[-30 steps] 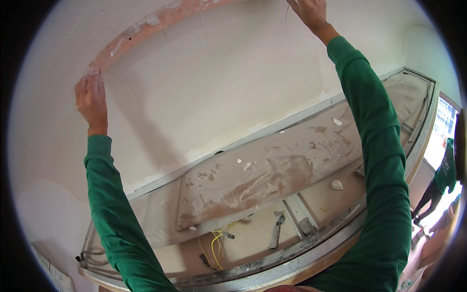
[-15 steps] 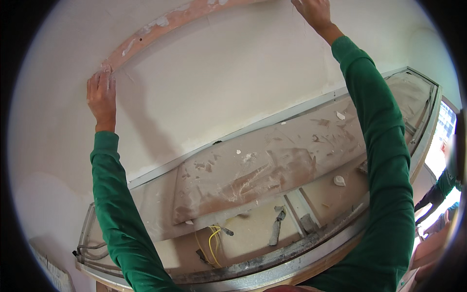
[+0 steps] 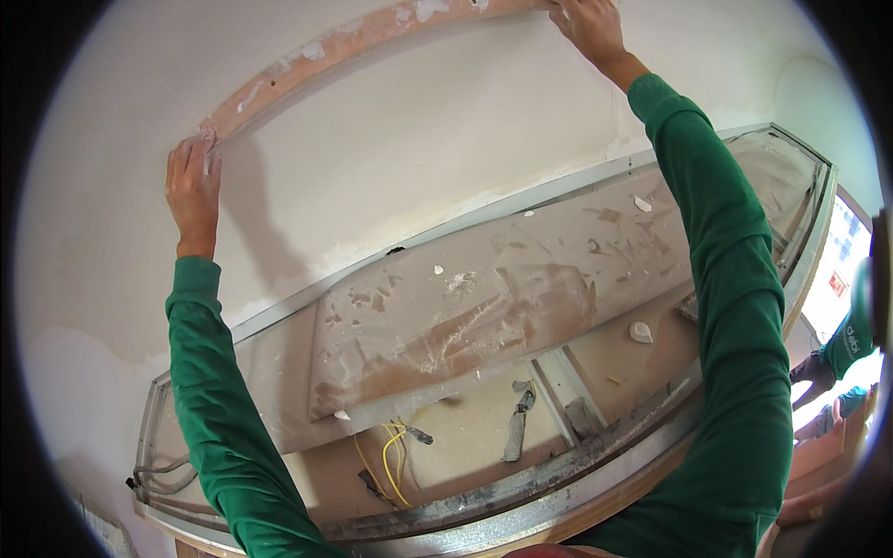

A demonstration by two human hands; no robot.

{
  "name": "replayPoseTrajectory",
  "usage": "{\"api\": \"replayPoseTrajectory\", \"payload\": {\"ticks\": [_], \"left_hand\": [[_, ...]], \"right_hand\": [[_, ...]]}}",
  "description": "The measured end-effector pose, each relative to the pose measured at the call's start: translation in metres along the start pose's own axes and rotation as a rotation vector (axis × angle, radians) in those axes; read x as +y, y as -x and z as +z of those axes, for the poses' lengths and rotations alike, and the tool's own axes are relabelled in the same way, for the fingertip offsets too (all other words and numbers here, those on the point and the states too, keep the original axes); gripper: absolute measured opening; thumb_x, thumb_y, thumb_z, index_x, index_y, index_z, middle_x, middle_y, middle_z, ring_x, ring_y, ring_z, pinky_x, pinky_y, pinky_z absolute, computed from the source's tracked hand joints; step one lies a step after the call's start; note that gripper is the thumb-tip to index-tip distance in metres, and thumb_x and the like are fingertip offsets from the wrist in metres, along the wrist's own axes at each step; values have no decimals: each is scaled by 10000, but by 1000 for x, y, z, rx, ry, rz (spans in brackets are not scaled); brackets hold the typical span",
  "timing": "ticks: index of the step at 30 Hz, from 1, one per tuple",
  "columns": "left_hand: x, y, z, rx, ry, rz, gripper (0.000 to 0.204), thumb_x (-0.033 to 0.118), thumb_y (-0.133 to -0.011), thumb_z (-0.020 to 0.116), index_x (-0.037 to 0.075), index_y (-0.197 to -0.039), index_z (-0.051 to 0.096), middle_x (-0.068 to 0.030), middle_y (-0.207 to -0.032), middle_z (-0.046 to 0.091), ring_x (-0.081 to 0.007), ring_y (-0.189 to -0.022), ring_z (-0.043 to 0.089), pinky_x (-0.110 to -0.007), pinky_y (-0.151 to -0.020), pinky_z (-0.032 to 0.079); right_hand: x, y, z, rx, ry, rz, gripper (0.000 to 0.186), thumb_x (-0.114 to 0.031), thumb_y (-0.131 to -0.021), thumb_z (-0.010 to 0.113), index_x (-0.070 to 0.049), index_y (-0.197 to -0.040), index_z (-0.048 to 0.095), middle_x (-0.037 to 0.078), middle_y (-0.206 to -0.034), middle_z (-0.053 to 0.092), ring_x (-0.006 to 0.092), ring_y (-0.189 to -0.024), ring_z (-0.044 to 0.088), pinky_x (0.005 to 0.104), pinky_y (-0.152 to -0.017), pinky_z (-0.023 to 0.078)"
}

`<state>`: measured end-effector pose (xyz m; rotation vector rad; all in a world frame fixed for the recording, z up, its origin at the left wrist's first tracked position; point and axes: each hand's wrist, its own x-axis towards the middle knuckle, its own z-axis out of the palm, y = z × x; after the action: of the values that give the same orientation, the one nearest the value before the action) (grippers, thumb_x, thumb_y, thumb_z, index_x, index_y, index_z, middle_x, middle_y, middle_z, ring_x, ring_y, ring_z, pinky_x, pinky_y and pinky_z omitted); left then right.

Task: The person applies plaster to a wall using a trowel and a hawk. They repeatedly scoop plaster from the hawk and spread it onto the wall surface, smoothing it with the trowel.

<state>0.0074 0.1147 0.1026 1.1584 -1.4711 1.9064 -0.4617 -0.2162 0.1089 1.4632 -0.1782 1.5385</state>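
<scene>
A long, narrow pinkish board (image 3: 349, 46), smeared with white plaster and with a small dark hole in it, lies along the pale wall (image 3: 446, 130). It spans both my hands and looks curved in this view. My left hand (image 3: 193, 195) is closed at its lower left end, fingers bent over the edge. At the upper right end my right hand (image 3: 593, 30) grips it, partly cut off by the frame's top. Both arms are stretched out in green sleeves. Whether the board touches the wall along its whole length, I cannot tell.
Below the wall runs a metal-framed recess (image 3: 558, 456) with a dusty brown sheet (image 3: 456, 316) and white plaster scraps (image 3: 640, 332). Yellow wires (image 3: 395, 465) and grey-wrapped cable ends (image 3: 516, 423) stick out there. At the far right, another person in green (image 3: 846, 339) stands near a bright opening.
The view has shifted slightly, so more of the board and my right hand shows at the top. Both hands stay on the board's ends.
</scene>
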Motion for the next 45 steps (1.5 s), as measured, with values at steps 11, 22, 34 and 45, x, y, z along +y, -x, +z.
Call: {"api": "replayPoseTrajectory", "payload": {"ticks": [11, 22, 34, 45], "left_hand": [[24, 48, 5, -163, 102, -29, 328, -14, -766, 704, 59, -1083, 661, -71, -1007, 641, -284, -911, 605, -397, -801, 532], [59, 119, 12, -306, 241, 10, 325, -15, -756, 689, 26, -1077, 665, -103, -979, 637, -294, -872, 603, -400, -756, 526], [95, 158, 4, -432, 351, 84, 306, -16, -766, 631, -5, -1072, 644, -107, -937, 627, -293, -797, 589, -392, -709, 521], [105, 199, -25, -627, 438, 158, 282, 60, -770, 649, -4, -1044, 642, -162, -963, 617, -315, -883, 605, -421, -770, 519]], "right_hand": [[-21, 63, 9, -234, -32, 21, 399, -83, -727, 796, -90, -1080, 610, 91, -1012, 579, 302, -957, 590, 389, -816, 527], [-56, 126, -6, -399, -205, -6, 346, -62, -723, 725, -91, -1034, 574, 80, -969, 545, 283, -926, 578, 400, -781, 502], [-71, 186, -30, -623, -371, -68, 263, -92, -776, 675, -45, -1005, 553, 128, -1007, 547, 327, -961, 566, 423, -842, 485], [-76, 190, -67, -1043, -409, -177, 363, -111, -750, 674, -7, -1086, 585, 182, -1119, 587, 351, -1107, 564, 444, -1003, 455]]}}
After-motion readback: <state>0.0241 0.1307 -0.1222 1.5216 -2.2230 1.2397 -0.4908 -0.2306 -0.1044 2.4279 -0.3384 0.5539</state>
